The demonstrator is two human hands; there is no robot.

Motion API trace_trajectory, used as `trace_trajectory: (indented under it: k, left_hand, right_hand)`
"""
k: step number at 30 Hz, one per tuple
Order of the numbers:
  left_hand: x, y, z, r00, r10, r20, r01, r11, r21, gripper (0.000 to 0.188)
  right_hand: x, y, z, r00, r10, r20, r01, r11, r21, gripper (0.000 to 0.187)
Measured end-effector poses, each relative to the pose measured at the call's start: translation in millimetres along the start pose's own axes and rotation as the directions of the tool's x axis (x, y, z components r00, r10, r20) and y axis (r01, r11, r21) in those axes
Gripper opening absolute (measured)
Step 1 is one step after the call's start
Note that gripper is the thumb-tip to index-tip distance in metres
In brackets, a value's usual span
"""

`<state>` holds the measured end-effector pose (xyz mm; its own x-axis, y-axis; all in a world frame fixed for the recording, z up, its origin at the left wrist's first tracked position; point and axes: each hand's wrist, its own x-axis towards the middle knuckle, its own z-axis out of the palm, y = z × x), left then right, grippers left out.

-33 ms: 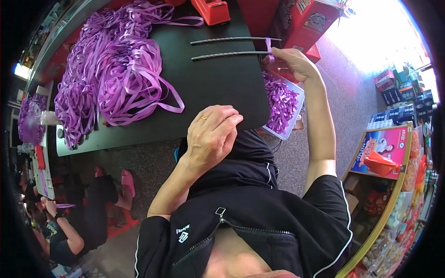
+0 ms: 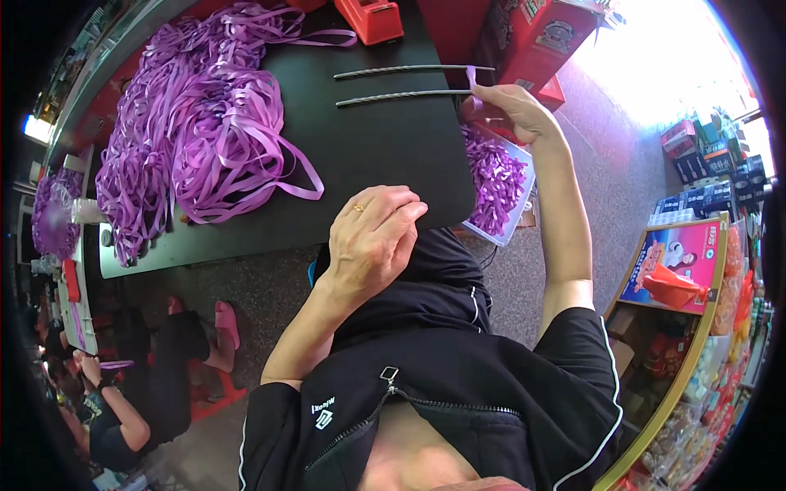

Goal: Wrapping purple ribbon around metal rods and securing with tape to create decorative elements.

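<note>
Two thin twisted metal rods lie side by side, jutting past the right edge of the black table. A short purple ribbon loops across both near their right ends. My right hand pinches this ribbon beside the nearer rod; its fingertips are partly hidden. My left hand, with a ring on one finger, rests at the table's front edge. Its fingers are curled together, and whatever they may hold is hidden. Loose purple ribbon loops form a large heap on the table's left side.
Below my right hand, a pale plastic bin holds many small purple ribbon pieces. A red tape dispenser stands at the table's far edge. Red boxes are at the far right. Another person sits at lower left, handling purple ribbon.
</note>
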<state>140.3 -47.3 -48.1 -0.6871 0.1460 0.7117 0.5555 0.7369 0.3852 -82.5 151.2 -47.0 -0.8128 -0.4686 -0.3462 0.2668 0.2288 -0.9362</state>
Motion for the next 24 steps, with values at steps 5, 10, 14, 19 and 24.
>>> trace_trajectory:
  k: [5, 10, 14, 19, 24]
  left_hand:
    - [0.2, -1.9, 1.4, 1.000, 0.025, -0.010, -0.025, 1.000, 0.006, 0.023]
    - [-2.0, -1.1, -1.3, 1.000, 0.020, -0.014, -0.020, 1.000, -0.001, 0.023]
    - [-4.2, -0.1, -1.8, 1.000, 0.019, -0.016, -0.019, 1.000, -0.004, 0.023]
    - [-4.4, 1.5, -2.6, 1.000, 0.018, -0.022, -0.018, 1.000, -0.009, 0.022]
    - [-6.6, 2.6, -3.7, 1.000, -0.016, -0.003, 0.016, 1.000, -0.010, 0.018]
  right_hand:
    - [9.4, 10.3, -13.9, 0.995, -0.087, 0.047, 0.075, 0.976, 0.206, 0.020]
    - [5.5, 7.2, -21.2, 0.995, -0.069, 0.073, 0.057, 0.986, 0.157, 0.020]
    - [4.1, -7.0, -21.0, 0.976, -0.184, -0.119, 0.174, 0.981, -0.088, 0.050]
    - [15.1, -17.2, -10.7, 0.979, -0.168, 0.115, 0.164, 0.985, 0.045, 0.038]
    - [32.3, -8.5, -25.3, 0.979, -0.172, 0.106, 0.164, 0.983, 0.082, 0.034]
